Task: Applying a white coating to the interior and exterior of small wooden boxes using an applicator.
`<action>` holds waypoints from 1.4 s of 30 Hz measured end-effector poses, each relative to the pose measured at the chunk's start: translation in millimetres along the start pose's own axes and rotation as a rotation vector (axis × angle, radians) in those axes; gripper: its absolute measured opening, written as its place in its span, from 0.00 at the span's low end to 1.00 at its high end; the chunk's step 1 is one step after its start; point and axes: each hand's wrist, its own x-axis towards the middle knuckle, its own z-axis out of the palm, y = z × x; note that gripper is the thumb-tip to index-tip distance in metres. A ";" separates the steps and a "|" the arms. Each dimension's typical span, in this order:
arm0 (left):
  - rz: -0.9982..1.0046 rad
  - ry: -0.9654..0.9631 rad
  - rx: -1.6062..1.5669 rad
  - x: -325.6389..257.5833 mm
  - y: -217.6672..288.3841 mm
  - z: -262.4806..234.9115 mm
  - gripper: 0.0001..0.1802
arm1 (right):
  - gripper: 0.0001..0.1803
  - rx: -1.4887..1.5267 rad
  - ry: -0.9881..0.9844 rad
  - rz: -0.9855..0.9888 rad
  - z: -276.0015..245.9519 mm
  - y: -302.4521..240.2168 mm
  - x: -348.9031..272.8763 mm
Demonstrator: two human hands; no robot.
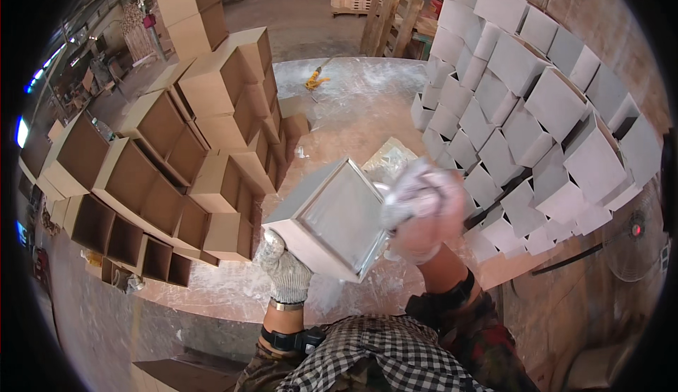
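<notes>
A white-and-grey box [335, 215] is tilted up over the middle of the table. One framed face with a thin raised rim and a smooth grey surface is turned toward me. My left hand [284, 268], in a pale knitted glove, grips the box at its lower left corner. At the box's right edge, my right hand [421, 239] is closed on a bunched whitish cloth [429, 193]. Motion smears that hand and the cloth. Just behind them lies a crumpled clear plastic bag [390, 156], partly hidden by the cloth.
Brown open-fronted boxes [212, 85] stand in tall stacks on the left. White-coated boxes [519, 63] form a high wall on the right. A yellow-handled tool [318, 79] lies toward the far side of the dusty table [339, 113]. A fan [635, 240] stands at the right.
</notes>
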 end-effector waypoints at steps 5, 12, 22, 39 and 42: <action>0.050 0.014 0.016 4.8 17.5 -7.0 0.26 | 0.20 -1.183 -0.054 -0.229 -18.6 -33.6 44.5; 0.103 0.074 -0.012 13.3 42.2 -14.7 0.25 | 0.21 -0.741 -0.188 0.550 -37.5 -44.0 14.3; 0.268 -0.854 1.398 29.3 112.8 73.9 0.05 | 0.23 -0.778 -0.479 0.591 -80.2 -19.1 -38.3; 1.361 -1.459 2.215 47.3 90.2 124.8 0.19 | 0.19 -0.527 -0.207 0.752 -113.4 49.4 -137.1; 1.371 -1.523 2.195 57.8 73.7 135.4 0.19 | 0.22 0.136 -0.003 1.074 -130.7 48.6 -132.5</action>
